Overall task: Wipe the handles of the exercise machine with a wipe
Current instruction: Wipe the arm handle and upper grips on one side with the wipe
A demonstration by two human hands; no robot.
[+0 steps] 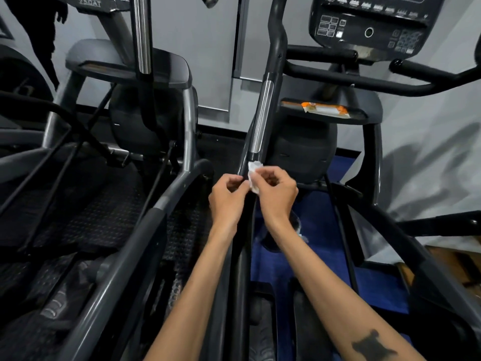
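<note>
A small crumpled white wipe (253,173) is held between both hands in front of the machine's left moving handle (263,118), a dark bar with a long chrome grip plate. My left hand (228,196) pinches the wipe's left edge with curled fingers. From the other side my right hand (277,192) grips the wipe with thumb and fingers. The wipe sits just below the lower end of the chrome plate, close to the bar; whether it touches is unclear. Black fixed handlebars (364,82) curve under the console at upper right.
The console (372,24) with buttons is at top right. An orange and white packet (325,110) lies on the machine's tray below it. A second exercise machine (125,105) stands at left. Blue floor (320,267) shows between the pedals. A person in dark clothes (39,27) stands at far top left.
</note>
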